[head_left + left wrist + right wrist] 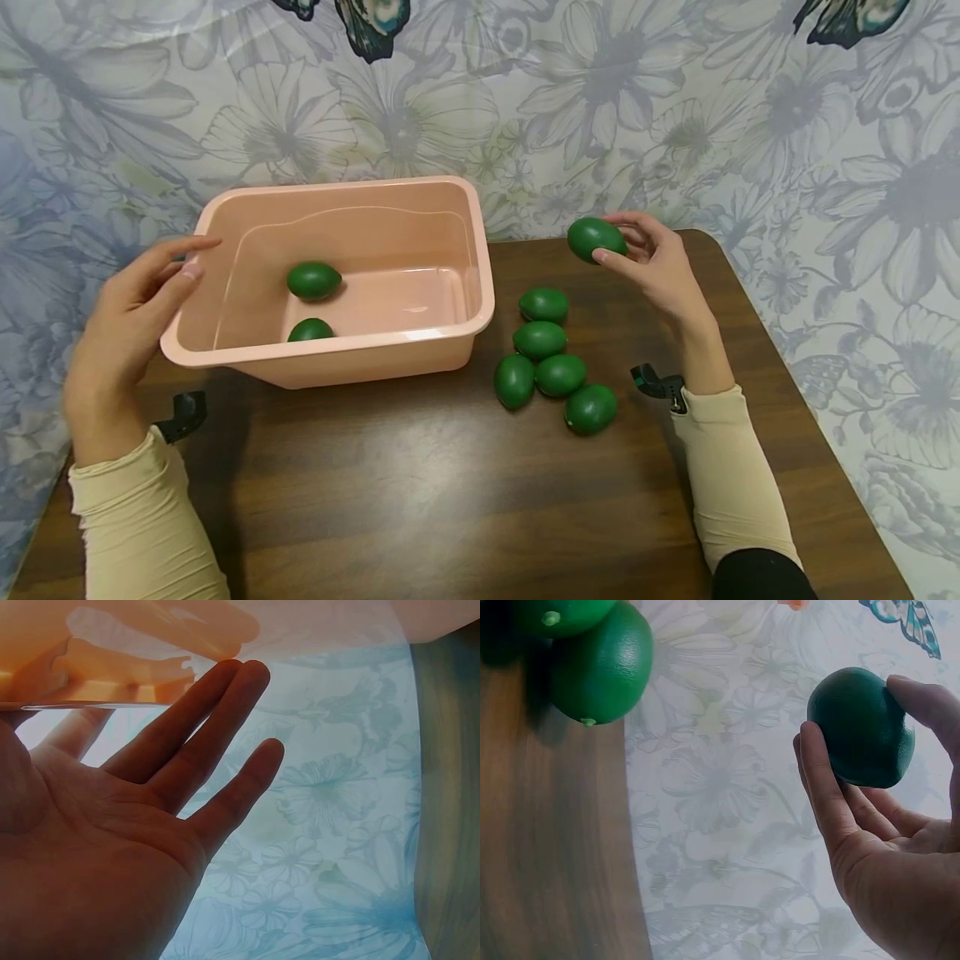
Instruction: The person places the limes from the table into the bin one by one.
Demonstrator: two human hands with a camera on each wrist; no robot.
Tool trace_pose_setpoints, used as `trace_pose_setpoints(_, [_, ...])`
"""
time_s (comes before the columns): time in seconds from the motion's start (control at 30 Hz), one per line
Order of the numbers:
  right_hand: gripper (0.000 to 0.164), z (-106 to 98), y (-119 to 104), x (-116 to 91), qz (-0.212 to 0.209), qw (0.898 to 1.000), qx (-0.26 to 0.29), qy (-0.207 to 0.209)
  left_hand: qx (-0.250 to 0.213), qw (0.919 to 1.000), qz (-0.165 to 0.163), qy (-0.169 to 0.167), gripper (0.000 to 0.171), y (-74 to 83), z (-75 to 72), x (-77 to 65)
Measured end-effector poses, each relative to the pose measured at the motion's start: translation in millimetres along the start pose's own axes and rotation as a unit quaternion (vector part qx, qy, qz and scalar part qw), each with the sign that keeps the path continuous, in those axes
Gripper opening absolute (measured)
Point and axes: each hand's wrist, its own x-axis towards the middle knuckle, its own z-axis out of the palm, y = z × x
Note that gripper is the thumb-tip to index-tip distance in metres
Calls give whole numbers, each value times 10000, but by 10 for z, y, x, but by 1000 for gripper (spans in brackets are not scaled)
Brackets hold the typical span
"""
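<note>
Lime (588,237), long axis roughly left-right, pinched by right hand (658,268); five limes (561,375) grouped nearer; pink tub (360,367) left, touched by straight-fingered left hand (123,333).

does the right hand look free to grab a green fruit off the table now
Probably not as things stand: the right hand is holding another green fruit. Otherwise the way looks free, with nothing covering the five fruits on the table.

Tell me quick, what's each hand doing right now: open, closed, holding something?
Left hand: closed on the rim of the pink tub.
Right hand: closed, holding one green fruit between thumb and fingers.
</note>
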Motion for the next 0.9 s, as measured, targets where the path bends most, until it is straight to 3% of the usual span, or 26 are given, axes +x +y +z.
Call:
trace_pose_setpoints(0.4, [50, 139, -207, 180, -327, 9974, -257, 581, 131, 9999, -65, 5, 43, 4, -23, -13])
trace_pose_setpoints(0.63, [45, 213, -303, 282, -623, 9932, 637, 743, 188, 9998, -94, 13, 44, 17, -9, 28])
trace_pose_setpoints(0.9, [44, 433, -375, 360, -515, 9923, 814, 785, 175, 9998, -51, 27, 44, 0, -7, 0])
